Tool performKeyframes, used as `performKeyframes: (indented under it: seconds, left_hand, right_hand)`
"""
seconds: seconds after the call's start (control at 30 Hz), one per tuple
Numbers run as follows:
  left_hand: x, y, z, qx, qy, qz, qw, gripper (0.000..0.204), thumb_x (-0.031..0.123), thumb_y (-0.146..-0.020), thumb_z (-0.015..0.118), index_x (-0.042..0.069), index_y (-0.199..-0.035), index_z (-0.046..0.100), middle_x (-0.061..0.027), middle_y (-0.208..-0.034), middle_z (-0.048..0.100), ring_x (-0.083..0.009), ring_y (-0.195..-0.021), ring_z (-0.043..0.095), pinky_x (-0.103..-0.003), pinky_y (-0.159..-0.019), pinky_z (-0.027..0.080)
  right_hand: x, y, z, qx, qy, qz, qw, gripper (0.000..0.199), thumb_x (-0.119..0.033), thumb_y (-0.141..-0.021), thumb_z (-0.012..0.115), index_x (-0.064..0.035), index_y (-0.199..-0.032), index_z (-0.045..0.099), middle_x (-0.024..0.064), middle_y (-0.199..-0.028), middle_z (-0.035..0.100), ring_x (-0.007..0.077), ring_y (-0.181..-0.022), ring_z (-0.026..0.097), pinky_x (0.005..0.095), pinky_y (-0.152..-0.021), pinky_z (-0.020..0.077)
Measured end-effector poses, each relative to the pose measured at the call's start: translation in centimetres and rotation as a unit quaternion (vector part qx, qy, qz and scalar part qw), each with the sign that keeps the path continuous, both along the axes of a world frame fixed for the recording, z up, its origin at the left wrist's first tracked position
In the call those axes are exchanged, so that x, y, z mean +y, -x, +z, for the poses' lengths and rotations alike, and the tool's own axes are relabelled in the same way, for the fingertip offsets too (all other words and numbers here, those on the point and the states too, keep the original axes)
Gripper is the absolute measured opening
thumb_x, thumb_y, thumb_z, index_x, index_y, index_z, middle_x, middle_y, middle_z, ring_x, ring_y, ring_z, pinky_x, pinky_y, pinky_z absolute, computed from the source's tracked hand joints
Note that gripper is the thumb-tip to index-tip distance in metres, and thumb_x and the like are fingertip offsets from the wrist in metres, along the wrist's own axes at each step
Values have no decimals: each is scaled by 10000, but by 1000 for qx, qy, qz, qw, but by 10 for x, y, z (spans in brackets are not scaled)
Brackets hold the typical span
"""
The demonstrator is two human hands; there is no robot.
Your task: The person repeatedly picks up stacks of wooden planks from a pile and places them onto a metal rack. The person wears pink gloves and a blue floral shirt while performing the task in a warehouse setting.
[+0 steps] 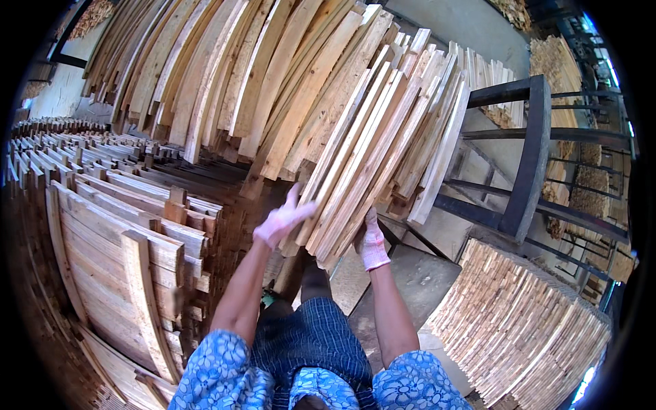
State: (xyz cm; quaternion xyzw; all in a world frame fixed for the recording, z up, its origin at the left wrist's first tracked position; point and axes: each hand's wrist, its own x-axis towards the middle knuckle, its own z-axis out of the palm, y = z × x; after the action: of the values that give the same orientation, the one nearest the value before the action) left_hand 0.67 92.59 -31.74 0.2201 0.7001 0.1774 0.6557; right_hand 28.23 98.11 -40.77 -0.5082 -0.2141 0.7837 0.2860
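Note:
A bundle of long, narrow wooden boards [362, 167] stands out from a row, its near ends between my hands. My left hand [282, 222], in a pale pink glove, is at the bundle's left side. Its thumb points up and its fingers stretch toward the boards, with the tips at their edge. On the other side my right hand [374, 247], gloved alike, grips the bundle's lower right edge; some of its fingers are hidden by the wood.
More upright boards [280, 75] lean in a long row ahead. A dark metal frame [529, 157] rises at the right, above a neat stack of thin slats [523, 321]. Assembled slatted panels [113, 266] are piled at my left. A grey board [413, 287] lies by my right arm.

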Motion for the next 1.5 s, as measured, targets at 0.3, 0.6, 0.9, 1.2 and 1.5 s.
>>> performKeyframes:
  seconds: [0.3, 0.6, 0.9, 1.2, 1.5]
  left_hand:
    - [2, -20, 19, -247, -129, 191, 941, 1254, 603, -791, 789, 39, -1632, 50, -179, -1631, 272, -258, -1491, 270, -366, -1206, 252]
    - [-90, -34, 121, -259, -64, 180, 947, 1100, 570, -850, 729, 58, -1629, 145, -156, -1651, 251, -209, -1512, 228, -332, -1233, 188]
    - [-38, -45, 151, -274, -169, 204, 925, 1147, 392, -799, 811, 86, -1629, 82, -132, -1539, 392, -228, -1416, 376, -369, -1162, 342]
    - [-55, -25, 271, -178, -387, 300, 854, 1154, 294, -809, 837, 77, -1624, 50, -169, -1557, 359, -269, -1433, 352, -373, -1201, 264]
    - [-189, -25, 344, -208, -435, 500, 720, 1225, 298, -817, 835, 252, -1639, -72, -80, -1574, 386, -267, -1421, 399, -483, -1175, 353]
  right_hand:
    - [-9, 51, 116, 13, 20, 13, 1000, 1042, -846, -867, 452, -118, -1593, 289, 143, -1576, 404, 329, -1396, 456, 474, -1162, 400]
    - [-35, 10, 186, -20, 81, 1, 997, 886, -735, -945, 475, -131, -1579, 340, 131, -1497, 497, 276, -1311, 542, 444, -1101, 479]
    - [-19, 2, 168, 84, 61, -77, 992, 888, -723, -925, 520, -109, -1551, 383, 162, -1441, 529, 315, -1258, 574, 444, -1080, 497]
    - [38, 53, 324, 95, -52, 144, 984, 852, -670, -934, 557, -77, -1526, 403, 161, -1395, 562, 301, -1229, 594, 421, -1042, 516]
    - [-10, 206, 454, 192, -215, 415, 863, 888, -592, -861, 726, -30, -1489, 447, 122, -1387, 582, 254, -1194, 595, 401, -1038, 505]
